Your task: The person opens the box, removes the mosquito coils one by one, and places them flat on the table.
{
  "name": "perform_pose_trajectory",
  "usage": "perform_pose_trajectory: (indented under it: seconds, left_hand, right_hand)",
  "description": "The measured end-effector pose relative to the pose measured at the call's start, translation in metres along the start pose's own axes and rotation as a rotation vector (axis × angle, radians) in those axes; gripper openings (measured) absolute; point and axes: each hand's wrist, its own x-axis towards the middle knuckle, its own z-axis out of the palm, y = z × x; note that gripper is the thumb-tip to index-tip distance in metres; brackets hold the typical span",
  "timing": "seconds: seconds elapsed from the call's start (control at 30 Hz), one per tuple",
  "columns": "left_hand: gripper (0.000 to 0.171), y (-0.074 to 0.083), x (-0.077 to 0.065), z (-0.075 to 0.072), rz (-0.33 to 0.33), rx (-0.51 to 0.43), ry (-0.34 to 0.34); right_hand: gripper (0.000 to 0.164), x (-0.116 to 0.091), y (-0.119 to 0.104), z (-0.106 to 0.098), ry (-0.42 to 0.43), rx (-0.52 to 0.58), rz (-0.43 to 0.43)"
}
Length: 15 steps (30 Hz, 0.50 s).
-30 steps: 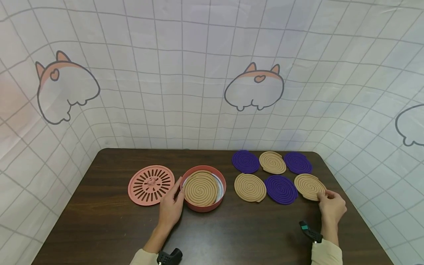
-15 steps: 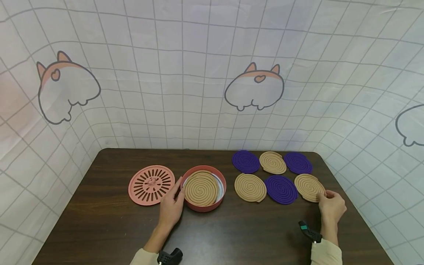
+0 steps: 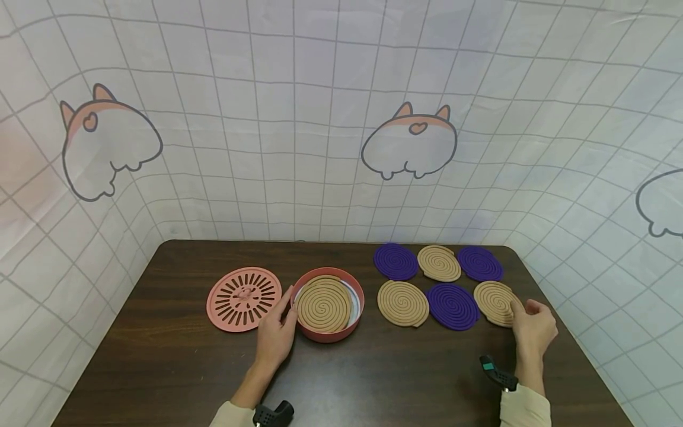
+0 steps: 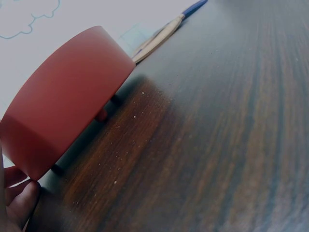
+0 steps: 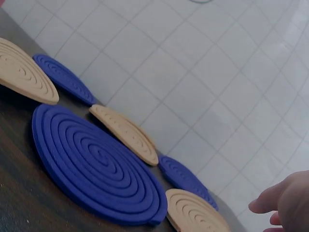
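My left hand (image 3: 275,335) holds the left side of a round red mosquito coil box (image 3: 332,337). Inside it lies a tan mosquito coil (image 3: 322,303), over a white lining. In the left wrist view, fingertips touch the bottom edge of the red box (image 4: 72,92). My right hand (image 3: 535,332) is at the near right edge of a tan coil (image 3: 495,302), the rightmost in the front row. The right wrist view has its fingers (image 5: 270,199) apart from that tan coil (image 5: 197,212), pinching nothing.
Left of the box lies its pink slotted lid (image 3: 243,299). Purple coils (image 3: 453,306) and tan coils (image 3: 402,303) alternate flat in two rows on the dark wooden table (image 3: 395,379). A white gridded curtain (image 3: 331,196) stands behind the table.
My right hand's fingertips have loosened from the rightmost front tan coil, which has shifted slightly toward me. My left hand and the box have stayed in place.
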Motion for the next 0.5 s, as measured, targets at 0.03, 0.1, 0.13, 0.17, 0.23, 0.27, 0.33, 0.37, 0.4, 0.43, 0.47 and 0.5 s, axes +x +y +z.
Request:
perform_pose_trajectory:
  seconds: [0.03, 0.1, 0.13, 0.17, 0.23, 0.27, 0.33, 0.37, 0.4, 0.43, 0.47, 0.5]
  left_hand:
    - [0.045, 0.0, 0.0, 0.0, -0.001, -0.001, 0.0]
    - [0.045, -0.001, 0.0, 0.0, -0.002, -0.001, 0.001]
    - [0.045, -0.001, 0.0, 0.0, -0.004, -0.002, 0.001]
    - [0.045, -0.001, 0.0, 0.0, -0.005, -0.003, 0.001]
    - [0.045, -0.002, 0.0, 0.0, -0.007, -0.005, 0.0]
    - [0.045, -0.002, 0.0, 0.0, -0.008, -0.006, -0.001]
    - [0.045, -0.002, 0.0, 0.0, -0.01, -0.011, -0.004]
    - [0.045, -0.001, 0.0, 0.0, -0.01, -0.012, -0.005]
    - [0.045, -0.001, 0.0, 0.0, -0.009, -0.013, -0.005]
    - [0.045, -0.001, 0.0, 0.0, -0.01, -0.014, -0.006]
    - [0.045, -0.001, 0.0, 0.0, -0.009, -0.013, -0.006]
    - [0.045, -0.001, 0.0, 0.0, -0.008, -0.011, -0.004]
  right_hand:
    - [0.054, 0.0, -0.001, 0.0, 0.001, 0.002, -0.003]
    - [0.055, -0.001, -0.004, 0.001, 0.002, 0.004, -0.007]
    - [0.056, -0.002, -0.006, 0.001, -0.001, 0.003, -0.006]
    - [0.056, -0.003, -0.008, 0.001, -0.002, 0.003, -0.005]
    - [0.057, -0.004, -0.012, 0.001, -0.005, 0.004, -0.003]
    - [0.057, -0.005, -0.014, 0.001, -0.006, 0.002, -0.002]
    - [0.058, -0.006, -0.018, 0.002, -0.008, 0.002, -0.002]
    - [0.058, -0.007, -0.02, 0.003, -0.011, 0.001, -0.001]
    - [0.058, -0.009, -0.022, 0.003, -0.013, 0.001, -0.002]
    - [0.058, -0.01, -0.024, 0.004, -0.018, -0.001, -0.001]
    - [0.058, -0.011, -0.026, 0.005, -0.022, -0.001, -0.002]
    - [0.057, -0.012, -0.028, 0.006, -0.028, -0.002, -0.005]
